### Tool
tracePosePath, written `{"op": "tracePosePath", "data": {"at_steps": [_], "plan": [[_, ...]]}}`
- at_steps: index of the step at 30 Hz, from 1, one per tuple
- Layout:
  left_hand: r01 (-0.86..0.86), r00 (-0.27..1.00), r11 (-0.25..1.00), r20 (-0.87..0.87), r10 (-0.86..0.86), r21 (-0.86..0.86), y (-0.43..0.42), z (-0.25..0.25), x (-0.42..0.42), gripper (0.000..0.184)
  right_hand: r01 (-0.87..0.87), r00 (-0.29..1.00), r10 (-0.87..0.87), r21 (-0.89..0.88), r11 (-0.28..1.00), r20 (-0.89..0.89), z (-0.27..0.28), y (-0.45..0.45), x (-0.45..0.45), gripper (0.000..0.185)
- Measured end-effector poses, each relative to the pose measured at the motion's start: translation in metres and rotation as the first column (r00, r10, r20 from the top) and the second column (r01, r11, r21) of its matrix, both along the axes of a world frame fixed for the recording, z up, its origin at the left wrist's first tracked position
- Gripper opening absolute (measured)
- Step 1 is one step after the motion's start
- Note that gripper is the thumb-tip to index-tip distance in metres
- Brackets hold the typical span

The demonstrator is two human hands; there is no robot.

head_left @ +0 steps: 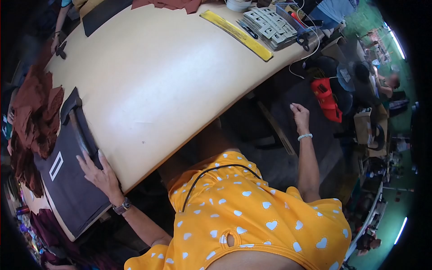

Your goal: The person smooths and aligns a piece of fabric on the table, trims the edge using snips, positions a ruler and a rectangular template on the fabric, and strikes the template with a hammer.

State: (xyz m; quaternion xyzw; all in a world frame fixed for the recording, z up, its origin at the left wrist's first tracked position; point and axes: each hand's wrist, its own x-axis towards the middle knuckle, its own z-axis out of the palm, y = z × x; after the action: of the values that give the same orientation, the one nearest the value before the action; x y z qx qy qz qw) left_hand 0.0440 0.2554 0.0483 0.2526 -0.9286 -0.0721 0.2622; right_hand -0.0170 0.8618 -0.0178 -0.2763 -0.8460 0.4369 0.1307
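My left hand lies open, fingers spread, on a dark sheet at the table's left side. Its fingertips are near the lower end of the handle of a hammer, which rests on the same sheet. Whether they touch the handle I cannot tell. To the left of the hand is a small white rectangular frame on the sheet. Away from the table, on the right, my right hand is raised with its fingers curled closed. Anything inside those fingers is hidden.
Reddish-brown pieces are heaped along the left edge. A yellow ruler lies at the back, beside stacked cards and scissors. Another person's hand is at the far left. A red object stands right of the table.
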Motion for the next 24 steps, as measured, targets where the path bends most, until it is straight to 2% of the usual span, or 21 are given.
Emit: {"op": "tracePosePath", "data": {"at_steps": [2,4,8,9,12,14,16,18,19,22,23,24], "plan": [[-0.005,0.997,0.992,-0.072,-0.004,-0.122,0.007,0.005,-0.002,0.052,0.023,0.996,-0.011,0.142,0.99,-0.085,0.004,0.007,0.0,0.022],[0.005,0.994,0.978,-0.11,-0.029,-0.211,0.027,0.019,-0.002,0.05,0.071,0.982,-0.037,0.18,0.981,-0.187,0.015,0.003,-0.002,0.023],[0.393,0.869,0.92,-0.323,-0.374,-0.009,0.088,0.044,-0.02,0.044,0.098,0.895,0.013,0.226,0.969,-0.445,0.055,-0.027,-0.007,0.016],[0.488,0.839,0.864,-0.338,-0.426,0.123,0.104,0.045,-0.026,0.046,0.096,0.852,0.041,0.234,0.968,-0.521,0.063,-0.034,-0.011,0.015],[0.69,0.721,0.58,-0.343,-0.602,0.433,0.148,0.057,-0.045,0.055,-0.243,0.825,0.185,-0.039,0.969,-0.535,0.107,-0.074,-0.016,0.011],[0.804,0.54,0.311,-0.401,-0.74,0.507,0.17,0.065,-0.065,0.069,-0.492,0.82,0.393,-0.161,0.856,-0.415,0.146,-0.109,-0.011,0.009],[0.746,0.465,0.034,-0.484,-0.741,0.665,0.195,0.088,-0.08,0.08,-0.681,0.727,0.588,-0.267,0.682,-0.354,0.182,-0.146,-0.002,0.007],[0.648,0.345,-0.298,-0.619,-0.705,0.701,0.206,0.092,-0.1,0.074,-0.811,0.578,0.727,-0.362,0.46,-0.371,0.205,-0.172,0.001,0.008],[0.573,0.291,-0.456,-0.688,-0.665,0.682,0.206,0.094,-0.107,0.072,-0.829,0.539,0.754,-0.395,0.396,-0.375,0.211,-0.179,-0.003,0.008],[0.343,0.176,-0.511,-0.589,-0.789,0.788,0.194,0.129,-0.109,0.053,-0.844,0.452,0.794,-0.483,0.234,-0.406,0.222,-0.197,-0.021,0.015],[0.285,0.211,-0.562,-0.623,-0.753,0.776,0.188,0.128,-0.111,0.032,-0.844,0.438,0.794,-0.498,0.2,-0.421,0.225,-0.201,-0.029,0.017],[0.341,0.251,-0.515,-0.604,-0.756,0.786,0.18,0.136,-0.113,0.026,-0.842,0.423,0.795,-0.513,0.166,-0.436,0.228,-0.205,-0.038,0.019]]}}
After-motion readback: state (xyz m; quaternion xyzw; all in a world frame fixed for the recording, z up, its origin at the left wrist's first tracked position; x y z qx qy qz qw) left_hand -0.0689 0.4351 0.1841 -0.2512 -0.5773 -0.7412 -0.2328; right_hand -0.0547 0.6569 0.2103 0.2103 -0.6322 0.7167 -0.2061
